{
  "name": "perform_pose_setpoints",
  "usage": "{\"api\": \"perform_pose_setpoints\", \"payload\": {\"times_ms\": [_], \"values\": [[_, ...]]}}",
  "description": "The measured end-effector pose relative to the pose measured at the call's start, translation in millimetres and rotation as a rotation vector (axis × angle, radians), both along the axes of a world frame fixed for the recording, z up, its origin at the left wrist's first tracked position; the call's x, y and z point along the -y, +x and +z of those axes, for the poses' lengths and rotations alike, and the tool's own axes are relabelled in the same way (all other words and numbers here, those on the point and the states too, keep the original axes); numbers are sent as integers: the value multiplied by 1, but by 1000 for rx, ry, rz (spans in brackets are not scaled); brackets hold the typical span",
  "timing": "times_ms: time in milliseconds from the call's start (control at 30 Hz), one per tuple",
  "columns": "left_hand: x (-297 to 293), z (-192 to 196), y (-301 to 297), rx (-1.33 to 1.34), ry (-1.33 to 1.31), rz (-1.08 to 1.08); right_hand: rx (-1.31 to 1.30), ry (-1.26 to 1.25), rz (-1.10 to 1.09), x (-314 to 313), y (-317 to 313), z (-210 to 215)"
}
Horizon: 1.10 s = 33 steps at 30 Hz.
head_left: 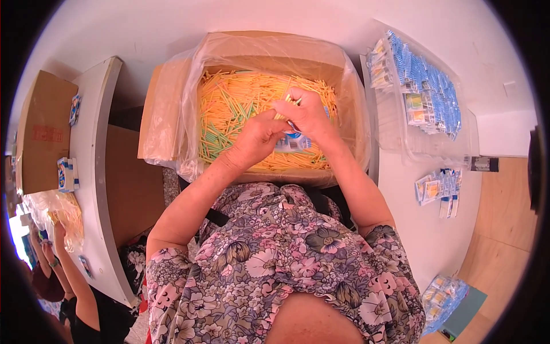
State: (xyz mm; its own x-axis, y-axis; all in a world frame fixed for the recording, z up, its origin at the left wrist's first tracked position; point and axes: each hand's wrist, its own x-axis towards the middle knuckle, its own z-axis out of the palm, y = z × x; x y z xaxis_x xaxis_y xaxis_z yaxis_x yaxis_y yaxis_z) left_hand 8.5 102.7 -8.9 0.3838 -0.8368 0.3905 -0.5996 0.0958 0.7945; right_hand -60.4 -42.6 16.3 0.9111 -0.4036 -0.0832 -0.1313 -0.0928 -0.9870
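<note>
Both my hands meet over a carton (167,109) lined with clear plastic and filled with thin orange, yellow and green sticks (229,106). My right hand (312,120) is closed round a small bunch of sticks (295,101), whose pale ends poke out past the fingers. Close beside it, my left hand (258,137) has its thumb and fingers pinched together at the edge of a small blue-and-white plastic packet (293,141). Part of that packet is hidden behind the hands. More clear and blue packaging lies on the sticks just below them.
On the right-hand table, a clear plastic tub (395,129) holds many blue-striped packets (432,86). Loose packets (438,186) lie nearer me. A bagged bundle (444,298) sits lower right. Leftward, a white panel (94,172) and brown carton (46,132) stand near another person's arms (74,275).
</note>
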Motion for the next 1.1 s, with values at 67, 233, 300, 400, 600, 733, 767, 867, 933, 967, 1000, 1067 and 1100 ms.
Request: {"api": "perform_pose_setpoints", "payload": {"times_ms": [67, 233, 300, 400, 600, 733, 767, 867, 933, 967, 1000, 1067, 1100], "values": [[0, -3, 2, -150, 48, -85, -18, -11, -45, 18, -5, -9], [-12, -11, 19, -753, 211, -70, -256, -537, 204, 41, -46, -24], [-11, -9, 22, -805, 210, -42, -349, -596, 317, 27, -57, -35], [-6, -4, 21, -922, 152, -9, -425, -662, 431, 15, -73, -50], [-4, 0, 22, -908, 163, -39, -253, -106, 152, 32, -60, 31], [3, 8, 18, -753, 210, -118, -115, 468, 124, 41, -48, 54], [6, 10, 16, -753, 213, -126, -115, 468, 116, 42, -47, 53], [11, 12, 12, -796, 214, -180, -158, 478, 23, 41, -48, 46], [12, 14, 11, -751, 251, -216, -48, 468, -99, 41, -50, 43], [12, 11, 12, -750, 250, -218, -47, 466, -100, 41, -52, 47], [11, 4, 14, -780, 286, -173, -67, 402, -133, 40, -54, 55], [11, 0, 13, -807, 326, -123, -85, 342, -164, 35, -62, 54], [12, -1, 12, -879, 248, -48, -54, -16, -28, 32, -67, 45]]}}
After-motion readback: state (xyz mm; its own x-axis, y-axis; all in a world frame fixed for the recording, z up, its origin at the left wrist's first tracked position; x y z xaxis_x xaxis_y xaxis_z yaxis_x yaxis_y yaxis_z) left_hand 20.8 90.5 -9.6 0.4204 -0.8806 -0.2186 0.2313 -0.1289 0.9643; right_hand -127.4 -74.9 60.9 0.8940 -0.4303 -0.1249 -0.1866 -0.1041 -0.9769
